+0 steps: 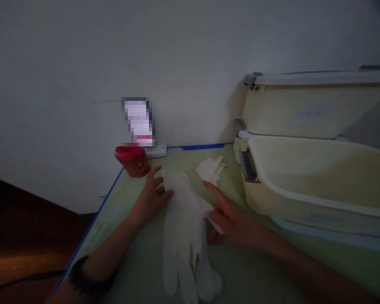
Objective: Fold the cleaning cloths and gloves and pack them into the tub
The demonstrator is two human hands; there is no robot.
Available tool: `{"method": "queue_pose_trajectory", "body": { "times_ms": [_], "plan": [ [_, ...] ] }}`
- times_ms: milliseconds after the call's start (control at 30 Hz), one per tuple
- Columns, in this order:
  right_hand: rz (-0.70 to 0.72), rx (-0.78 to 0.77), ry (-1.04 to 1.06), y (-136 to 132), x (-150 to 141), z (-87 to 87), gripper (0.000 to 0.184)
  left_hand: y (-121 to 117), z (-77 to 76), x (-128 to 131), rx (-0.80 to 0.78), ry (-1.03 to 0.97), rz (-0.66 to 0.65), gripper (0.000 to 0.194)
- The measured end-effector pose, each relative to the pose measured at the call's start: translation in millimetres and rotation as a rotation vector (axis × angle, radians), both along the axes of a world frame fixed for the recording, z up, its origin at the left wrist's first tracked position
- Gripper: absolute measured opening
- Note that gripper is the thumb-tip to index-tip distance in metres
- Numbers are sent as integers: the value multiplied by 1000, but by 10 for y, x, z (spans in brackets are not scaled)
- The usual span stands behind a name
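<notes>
A white glove (pixel 180 219) lies across the green tabletop, its cuff at the far end and its fingers toward me. At the cuff's left edge is my left hand (pixel 148 196), its thumb over the glove and other fingers curled at the edge, the index lifted. My right hand (pixel 230 217) pinches the part sticking out on the glove's right side, with its index finger stretched forward. Just beyond that fingertip rests a folded white piece (pixel 210 169), perhaps another glove; its kind is unclear.
At the right stand two stacked cream bins (pixel 253 196) with grey latches. A patterned red-brown cup (pixel 134 162) with a red lining sits at the back left, before a blurred phone (pixel 139 120) on a white base (pixel 158 150). Blue tape edges the table (pixel 114 211); a wall rises behind.
</notes>
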State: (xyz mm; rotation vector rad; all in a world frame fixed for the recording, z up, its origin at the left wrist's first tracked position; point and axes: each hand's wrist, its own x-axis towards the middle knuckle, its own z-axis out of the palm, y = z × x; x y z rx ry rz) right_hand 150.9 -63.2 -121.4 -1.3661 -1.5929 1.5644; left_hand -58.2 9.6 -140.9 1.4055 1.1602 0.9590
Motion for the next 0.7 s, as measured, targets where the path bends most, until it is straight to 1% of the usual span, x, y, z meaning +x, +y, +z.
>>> {"method": "queue_pose_trajectory", "body": {
  "times_ms": [67,133,167,200,233,267,300,333,367,433,500,533,567,633,700],
  "plan": [
    [-31,244,-259,7,22,47,63,4,-19,-12,152,142,16,69],
    [-68,430,-499,15,32,81,56,-11,-20,-17,331,369,81,65],
    [-77,475,-590,19,33,88,53,-27,-13,-16,420,480,120,61],
    [-79,489,-649,23,34,88,49,-48,0,-11,501,567,144,56],
    [-76,480,-677,28,35,82,45,-73,16,-3,567,623,142,49],
    [-75,462,-682,33,36,70,41,-100,33,8,620,652,111,41],
    [-79,455,-669,39,37,54,36,-129,47,21,656,664,51,33],
    [-92,479,-647,45,40,36,32,-157,54,35,671,670,-34,27],
    [-111,541,-629,51,43,19,29,-184,53,49,670,681,-130,25],
    [-156,735,-628,57,46,-6,29,-227,27,71,641,735,-300,31],
    [-192,917,-663,50,39,-11,34,-255,-10,78,610,820,-394,41],
    [-190,964,-680,40,31,-6,34,-263,-21,76,602,859,-410,46],
    [-173,976,-688,26,19,0,33,-267,-21,70,597,892,-417,49],
    [-107,949,-682,-10,-11,10,26,-266,20,50,598,948,-393,56],
    [-16,890,-657,-45,-35,9,21,-253,110,23,606,1012,-342,61]
  ]
}}
